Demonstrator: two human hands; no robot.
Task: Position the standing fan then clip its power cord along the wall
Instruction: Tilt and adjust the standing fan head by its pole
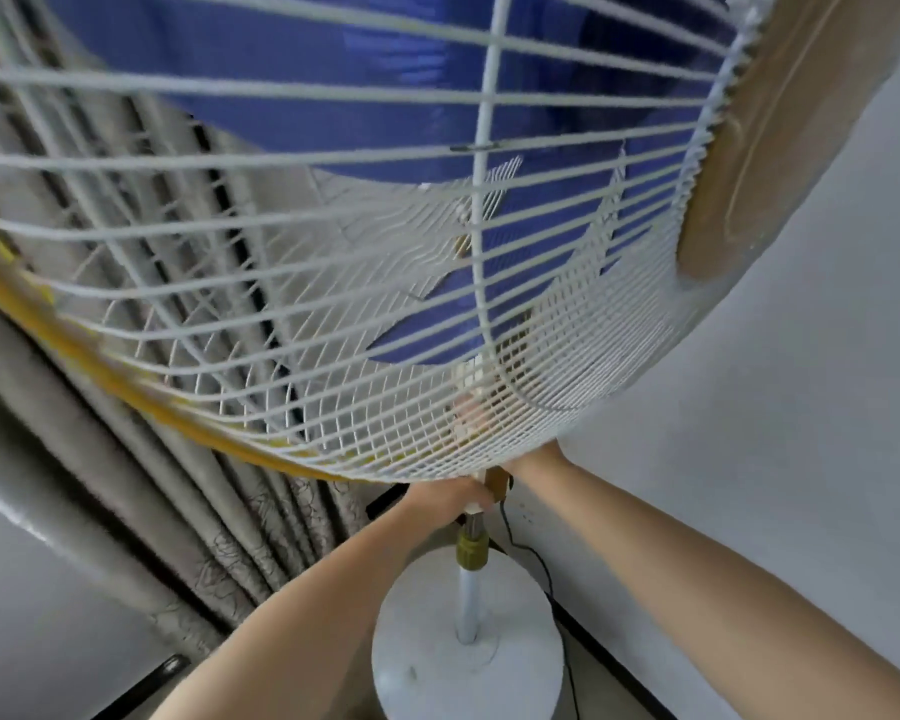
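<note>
Fan (385, 252) fills the view, its white cage over blue blades, its round base (422, 615) on the floor just beside the wall (801, 407). Left hand (450, 498) is wrapped around the pole under the cage. Right hand (533, 459) reaches behind the cage; its fingers are hidden. Black cord (533, 556) trails down behind the base.

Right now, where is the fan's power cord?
In the head view, the black power cord hangs from the fan's neck just right of the pole, trailing down past the round white base along the right-hand wall.
</note>
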